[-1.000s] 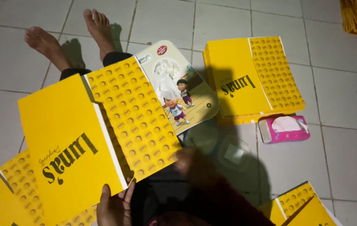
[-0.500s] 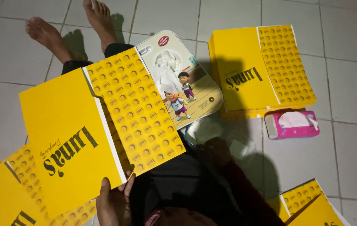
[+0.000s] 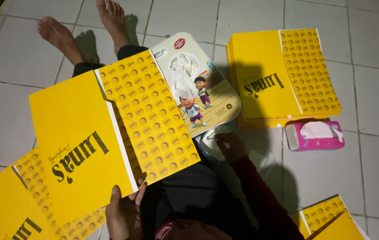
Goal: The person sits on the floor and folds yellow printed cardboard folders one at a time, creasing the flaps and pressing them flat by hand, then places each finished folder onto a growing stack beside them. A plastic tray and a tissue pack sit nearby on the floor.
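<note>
— That flat carton sheet [image 3: 109, 138] in front: what colours?

— Plain yellow with black script, and one panel patterned in rows of small dark rings.

— And right of it?

— A grey-white tin lid [image 3: 196, 84] with cartoon children, then a pink tissue pack [image 3: 315, 136] on pale floor tiles [image 3: 376, 89].

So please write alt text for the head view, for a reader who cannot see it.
A seated person's left hand holds a flat yellow carton over the lap, while the right hand reaches a clear container on the tiled floor. Nearby lie a cartoon-printed box, more cartons and pink tissues.
</note>
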